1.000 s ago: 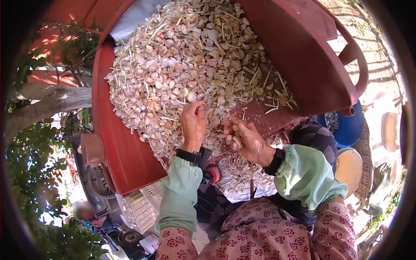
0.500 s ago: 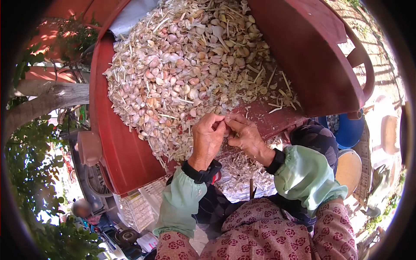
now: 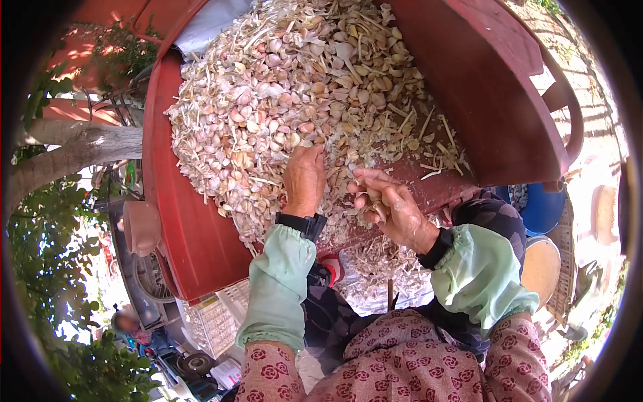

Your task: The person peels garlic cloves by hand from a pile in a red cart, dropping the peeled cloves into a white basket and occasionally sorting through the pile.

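Note:
A large heap of loose garlic cloves (image 3: pixel 258 124), mixed with papery skins and dry stalks, lies in a red metal tub (image 3: pixel 194 248). My left hand (image 3: pixel 305 177) is over the near side of the heap, back upward. Its fingers curl down against the cloves, and whatever is between the fingertips is hidden. To its right, my right hand (image 3: pixel 396 211) is turned partly palm up with bent fingers. Pale garlic cloves (image 3: pixel 380 212) show in the curl of those fingers. The two hands are apart.
Stalk pieces (image 3: pixel 445 144) are scattered at the tub's right. Skins (image 3: pixel 385 268) lie below its near edge, by my legs. A blue bucket (image 3: pixel 544 209) and a round tan lid-like thing (image 3: pixel 540 264) stand right. A tree trunk (image 3: pixel 87 154) and white crate (image 3: pixel 207 325) are left.
My hands were together, fingertips meeting at the tub's near edge. Now my left hand has moved up and left onto the heap; my right hand has drawn slightly right and turned more palm up.

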{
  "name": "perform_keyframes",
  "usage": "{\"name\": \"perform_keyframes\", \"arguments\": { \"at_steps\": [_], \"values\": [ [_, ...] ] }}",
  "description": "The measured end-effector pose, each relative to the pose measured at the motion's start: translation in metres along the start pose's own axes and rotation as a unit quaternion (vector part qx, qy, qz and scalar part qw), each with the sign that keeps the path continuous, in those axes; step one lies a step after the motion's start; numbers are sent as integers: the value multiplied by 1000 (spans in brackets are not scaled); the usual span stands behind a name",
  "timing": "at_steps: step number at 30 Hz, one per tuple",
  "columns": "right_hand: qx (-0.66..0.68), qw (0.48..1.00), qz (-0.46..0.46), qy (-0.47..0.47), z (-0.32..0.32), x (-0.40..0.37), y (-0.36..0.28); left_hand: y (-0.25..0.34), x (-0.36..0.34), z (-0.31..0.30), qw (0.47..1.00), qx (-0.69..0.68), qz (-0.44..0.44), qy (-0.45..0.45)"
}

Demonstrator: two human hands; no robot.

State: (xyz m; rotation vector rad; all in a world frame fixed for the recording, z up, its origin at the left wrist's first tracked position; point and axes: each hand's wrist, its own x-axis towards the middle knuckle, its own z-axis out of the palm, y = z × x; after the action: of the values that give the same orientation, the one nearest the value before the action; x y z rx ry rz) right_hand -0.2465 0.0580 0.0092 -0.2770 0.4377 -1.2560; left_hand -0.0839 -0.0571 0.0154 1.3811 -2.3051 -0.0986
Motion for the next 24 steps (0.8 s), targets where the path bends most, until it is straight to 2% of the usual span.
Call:
{"name": "perform_keyframes", "arguments": {
  "at_steps": [1, 3, 4, 5, 7, 8, 9, 10, 11, 12, 13, 15, 16, 17, 20, 21, 23, 24],
  "values": [
    [-11, 1000, 14, 13, 4, -1, -2, -5, 5, 11, 1000, -2, 2, -1],
    [-10, 1000, 3, -3, 5, -4, -1, -9, 12, 30, 996, 77, 42, 23],
    [-9, 1000, -6, -23, 5, -5, 0, -9, 13, 32, 996, 93, 7, 1],
    [-8, 1000, -6, -21, 3, -5, 0, -11, 14, 35, 996, 92, 8, -1],
    [-11, 1000, 1, 0, -2, -3, 5, -20, 15, 35, 993, -81, -83, -30],
    [-10, 1000, 1, -1, -4, -2, 6, -6, 17, 17, 969, -167, -170, -64],
    [-30, 999, 8, 25, -7, -1, 7, 1, 14, 6, 969, -167, -170, -64],
    [-49, 997, 14, 51, -8, -1, 8, 4, 10, -3, 911, -331, -234, -74],
    [-49, 997, 15, 51, -7, -2, 7, 9, 5, -13, 822, -484, -290, -81],
    [-45, 997, 17, 60, -5, -2, 6, 16, -1, -23, 795, -531, -281, -87],
    [-41, 997, 19, 69, -3, -2, 6, 22, -7, -32, 795, -530, -282, -84],
    [-38, 998, 20, 55, -6, -2, 8, 33, -17, -48, 682, -656, -303, -111],
    [-35, 998, 20, 44, -7, -3, 9, 36, -22, -54, 653, -690, -288, -120],
    [-35, 998, 20, 42, -6, -3, 9, 42, -26, -61, 654, -690, -288, -119],
    [-75, 996, 20, 44, -5, -4, 10, 61, -35, -80, 591, -754, -264, -111],
    [-54, 997, 25, 41, -4, -4, 10, 68, -38, -86, 591, -754, -264, -110],
    [-32, 998, 33, 36, 1, -6, 9, 81, -44, -94, 672, -698, -231, -95],
    [-1, 998, 32, 62, 6, -9, 7, 80, -48, -93, 731, -634, -231, -96]
  ]
}}
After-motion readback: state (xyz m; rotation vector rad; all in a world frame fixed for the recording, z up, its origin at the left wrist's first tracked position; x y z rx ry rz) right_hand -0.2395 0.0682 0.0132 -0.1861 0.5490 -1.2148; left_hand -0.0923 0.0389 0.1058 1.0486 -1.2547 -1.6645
